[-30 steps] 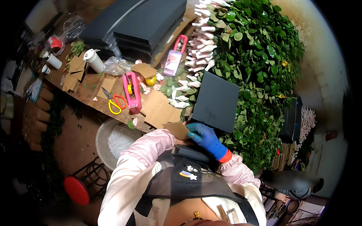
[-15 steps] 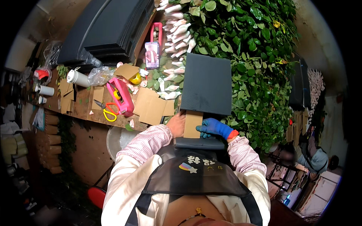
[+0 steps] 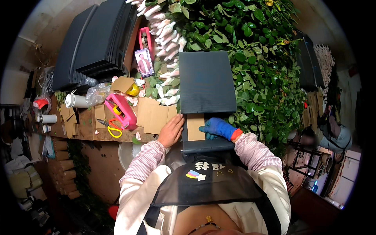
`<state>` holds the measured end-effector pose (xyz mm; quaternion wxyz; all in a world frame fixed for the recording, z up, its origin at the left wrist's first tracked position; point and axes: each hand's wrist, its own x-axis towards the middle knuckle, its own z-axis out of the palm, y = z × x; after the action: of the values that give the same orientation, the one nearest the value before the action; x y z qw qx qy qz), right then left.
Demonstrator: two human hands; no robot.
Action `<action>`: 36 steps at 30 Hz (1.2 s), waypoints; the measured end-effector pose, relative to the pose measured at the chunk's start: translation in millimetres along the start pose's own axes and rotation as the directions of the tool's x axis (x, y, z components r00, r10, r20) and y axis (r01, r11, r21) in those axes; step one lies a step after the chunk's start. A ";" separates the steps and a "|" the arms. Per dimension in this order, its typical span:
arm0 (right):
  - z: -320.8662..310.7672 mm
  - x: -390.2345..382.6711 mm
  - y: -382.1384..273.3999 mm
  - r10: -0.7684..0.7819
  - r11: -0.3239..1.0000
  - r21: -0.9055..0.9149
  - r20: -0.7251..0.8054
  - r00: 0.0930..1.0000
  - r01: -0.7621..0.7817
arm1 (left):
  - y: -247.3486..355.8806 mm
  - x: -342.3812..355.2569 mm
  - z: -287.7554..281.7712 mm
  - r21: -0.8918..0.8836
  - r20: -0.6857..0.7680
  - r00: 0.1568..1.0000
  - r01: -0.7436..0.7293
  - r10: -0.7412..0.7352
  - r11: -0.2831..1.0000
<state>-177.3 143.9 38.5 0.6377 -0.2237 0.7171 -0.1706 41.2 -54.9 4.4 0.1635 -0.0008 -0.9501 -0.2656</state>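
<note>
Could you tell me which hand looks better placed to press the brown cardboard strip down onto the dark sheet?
Probably the right hand: its blue-gloved fingers already rest on the cardboard strip. The bare left hand lies flat beside it, at the dark sheet's edge.

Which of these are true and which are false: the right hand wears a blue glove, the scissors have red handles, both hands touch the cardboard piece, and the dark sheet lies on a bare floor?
1. The right hand wears a blue glove. True.
2. The scissors have red handles. False: the handles are yellow.
3. Both hands touch the cardboard piece. True: the bare left hand is at its left edge, the right at its right edge.
4. The dark corrugated sheet lies on a bare floor. False: it rests over green leafy plants.
</note>
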 end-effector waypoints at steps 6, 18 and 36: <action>3.9 -6.8 -7.6 -0.146 0.885 -0.459 -0.105 0.984 0.082 | 25.6 36.9 6.7 -0.138 0.114 0.990 -0.062 0.078 0.989; -98.1 -105.9 58.7 -0.386 0.916 -0.372 -0.919 0.079 0.149 | 52.3 43.3 9.9 -0.086 0.146 0.989 -0.003 0.015 0.996; -170.7 -251.4 160.3 -0.542 0.840 -0.541 -0.832 -0.115 -0.040 | 48.1 37.8 9.4 -0.010 0.247 0.969 -0.018 0.020 1.000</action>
<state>-341.1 407.2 186.2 -0.1911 -0.2898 0.9038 -0.2503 6.7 -12.1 32.9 0.0464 -0.0435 -0.9620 -0.2655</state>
